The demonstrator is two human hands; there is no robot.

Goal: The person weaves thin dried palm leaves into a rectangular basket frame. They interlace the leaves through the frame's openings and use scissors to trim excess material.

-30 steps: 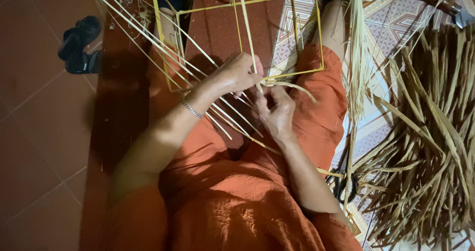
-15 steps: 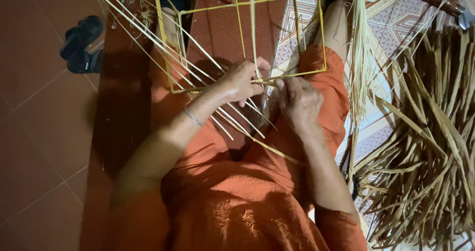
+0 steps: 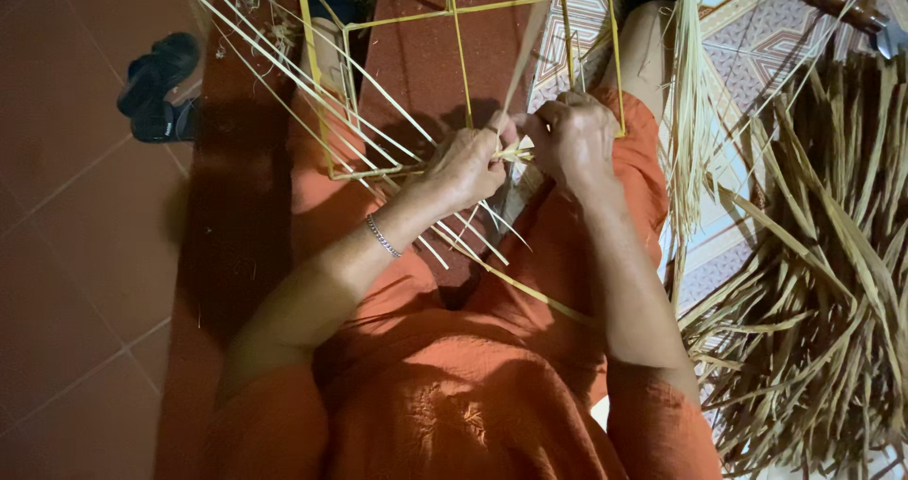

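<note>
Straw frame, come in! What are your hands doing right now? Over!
Left hand and right hand both pinching pale straw strips at the yellow frame. Loose strips fan out over the lap. Dried leaf pile lies off to the right.

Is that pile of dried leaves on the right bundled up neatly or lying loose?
Loose. The dried leaves fan out in all directions across the patterned floor, with no tie or band visible around them.

The frame [image 3: 454, 83] is thin yellow cane, smooth and matt. Dried leaf strips [image 3: 813, 253] look fibrous and rough. The floor [image 3: 66, 253] is matt reddish tile; the bracelet [image 3: 382, 237] is shiny metal.
</note>
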